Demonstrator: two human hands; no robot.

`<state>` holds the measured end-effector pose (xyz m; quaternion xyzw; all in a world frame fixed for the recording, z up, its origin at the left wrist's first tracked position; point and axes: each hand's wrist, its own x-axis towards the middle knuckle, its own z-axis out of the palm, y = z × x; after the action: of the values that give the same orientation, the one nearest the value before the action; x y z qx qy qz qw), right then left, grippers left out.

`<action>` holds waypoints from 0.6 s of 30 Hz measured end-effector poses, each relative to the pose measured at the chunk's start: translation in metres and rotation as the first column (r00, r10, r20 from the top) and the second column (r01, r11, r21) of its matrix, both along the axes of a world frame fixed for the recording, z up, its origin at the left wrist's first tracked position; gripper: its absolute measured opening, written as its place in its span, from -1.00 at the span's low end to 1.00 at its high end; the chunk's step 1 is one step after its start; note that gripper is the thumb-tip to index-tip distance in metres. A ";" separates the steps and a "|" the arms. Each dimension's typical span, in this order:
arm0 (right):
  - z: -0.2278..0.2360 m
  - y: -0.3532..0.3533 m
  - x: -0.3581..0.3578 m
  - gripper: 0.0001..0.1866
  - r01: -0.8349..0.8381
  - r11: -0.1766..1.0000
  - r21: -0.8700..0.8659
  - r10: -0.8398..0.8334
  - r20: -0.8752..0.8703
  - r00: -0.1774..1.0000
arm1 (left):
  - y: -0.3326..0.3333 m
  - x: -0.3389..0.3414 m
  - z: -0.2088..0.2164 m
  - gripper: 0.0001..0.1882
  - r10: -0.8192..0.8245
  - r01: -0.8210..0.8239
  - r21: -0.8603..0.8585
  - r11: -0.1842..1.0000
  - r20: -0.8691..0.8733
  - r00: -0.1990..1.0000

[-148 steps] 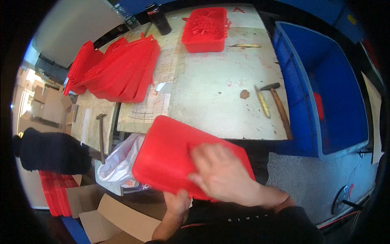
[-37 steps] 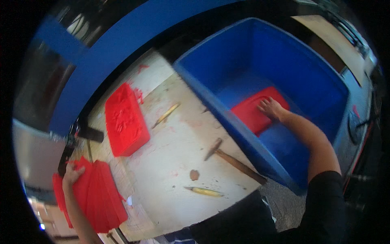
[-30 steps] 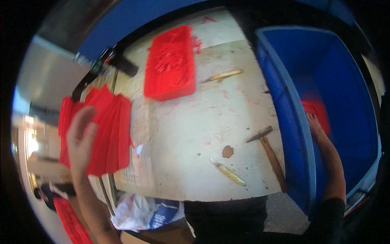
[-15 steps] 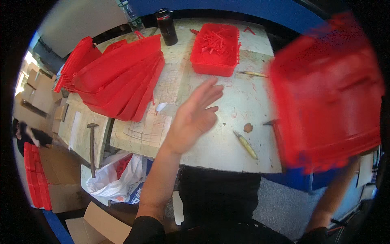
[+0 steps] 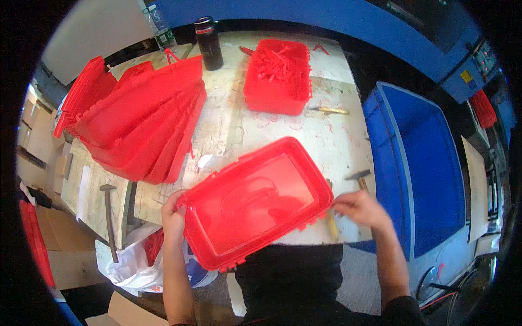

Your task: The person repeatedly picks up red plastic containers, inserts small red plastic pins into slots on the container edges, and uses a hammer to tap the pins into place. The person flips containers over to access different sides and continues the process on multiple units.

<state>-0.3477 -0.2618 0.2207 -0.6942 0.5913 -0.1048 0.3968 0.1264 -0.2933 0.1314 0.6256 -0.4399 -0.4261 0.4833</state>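
A shallow red plastic lid (image 5: 255, 198), rectangular with a raised rim and small tabs along its edges, is tilted above the near part of the table. My left hand (image 5: 173, 217) grips its left end, thumb over the rim. At the right corner my right hand (image 5: 361, 209) is closed in a pinch against the rim. Partly under that corner lies a yellow-handled tool (image 5: 332, 225), mostly hidden. A hammer (image 5: 359, 176) shows just beyond my right hand.
Nested red plastic shells (image 5: 141, 119) lean at the left. Farther back stand a red bin (image 5: 274, 100) of red scraps, a dark flask (image 5: 209, 46) and a plastic bottle (image 5: 162, 30). Another hammer (image 5: 109, 223) lies left, above a white bag (image 5: 125, 263). A blue crate (image 5: 399, 163) stands right.
The red lid has come from the far right to in front of me. My left hand, free before, now holds its left end. The blue crate behind it is uncovered.
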 end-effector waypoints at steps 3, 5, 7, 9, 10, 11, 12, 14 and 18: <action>0.024 -0.063 -0.022 -0.82 0.190 0.942 -0.276 -0.209 -0.040 0.977 | -0.016 -0.005 0.002 -0.57 -0.008 0.008 0.015 1.000 -0.015 1.000; 0.031 -0.121 -0.022 -0.83 0.164 0.898 -0.408 -0.201 -0.050 0.978 | -0.027 -0.012 0.009 -0.59 -0.003 0.006 0.080 0.997 -0.031 1.000; 0.026 -0.200 -0.011 -0.83 0.048 0.854 -0.519 -0.122 -0.109 0.987 | -0.036 -0.018 0.014 -0.62 -0.044 0.042 0.048 0.998 0.037 0.998; 0.007 -0.285 0.011 -0.84 -0.075 0.741 -0.667 -0.097 -0.218 0.971 | -0.041 -0.019 0.014 -0.64 -0.078 0.071 0.058 0.996 0.129 0.989; -0.006 -0.318 0.021 -0.84 -0.167 0.743 -0.648 -0.144 -0.398 0.906 | -0.042 -0.016 0.012 -0.62 -0.108 0.098 0.069 0.993 0.153 0.982; -0.021 -0.346 0.031 -0.84 -0.274 0.715 -0.643 -0.166 -0.537 0.827 | -0.041 -0.014 0.010 -0.61 -0.118 0.113 0.042 0.993 0.166 0.979; -0.035 -0.370 0.038 -0.83 -0.449 0.676 -0.584 -0.138 -0.699 0.702 | -0.038 -0.009 0.007 -0.59 -0.096 0.092 0.029 0.995 0.199 0.975; -0.062 -0.397 0.048 -0.82 -0.572 0.699 -0.430 -0.110 -0.854 0.508 | -0.025 -0.001 0.006 -0.51 -0.083 0.107 -0.079 0.991 0.259 0.962; -0.071 -0.405 0.043 -0.82 -0.523 0.719 -0.457 -0.025 -0.770 0.638 | 0.033 -0.008 0.035 -0.66 0.290 -0.221 -0.205 0.953 0.425 0.858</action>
<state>-0.3052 -0.6668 0.1494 -0.8473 0.5139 0.0446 -0.1266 0.1185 -0.2600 0.1662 0.7221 -0.4831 -0.1675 0.4660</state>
